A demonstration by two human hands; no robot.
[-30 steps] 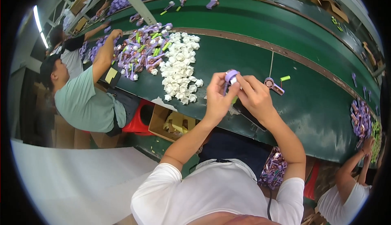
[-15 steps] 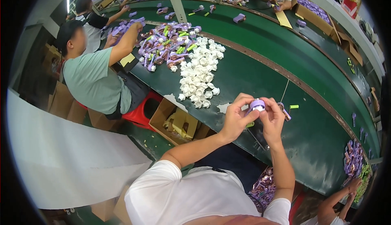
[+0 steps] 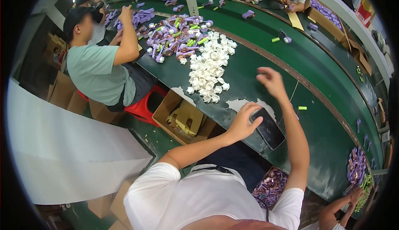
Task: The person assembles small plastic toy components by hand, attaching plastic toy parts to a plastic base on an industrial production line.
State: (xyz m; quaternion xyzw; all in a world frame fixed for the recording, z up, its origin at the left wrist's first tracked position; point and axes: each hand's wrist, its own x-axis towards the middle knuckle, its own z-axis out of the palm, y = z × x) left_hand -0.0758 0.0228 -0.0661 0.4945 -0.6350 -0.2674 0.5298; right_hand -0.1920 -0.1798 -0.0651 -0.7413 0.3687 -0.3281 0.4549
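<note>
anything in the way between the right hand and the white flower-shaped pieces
Nothing visible stands between the right hand and the white pieces; only green tabletop lies between them. The left hand, beside the dark phone, is nearer the body and off that line.

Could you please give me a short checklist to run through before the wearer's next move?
1. Right hand free: ok, nothing visible between thumb and fingers.
2. Left hand free: cannot tell, its palm is hidden.
3. Space beside the left hand clear: not ok, a dark phone lies there.
4. White parts available: ok, heaped on the green table.
5. Green cylinder visible: ok, right of the right forearm.
</note>
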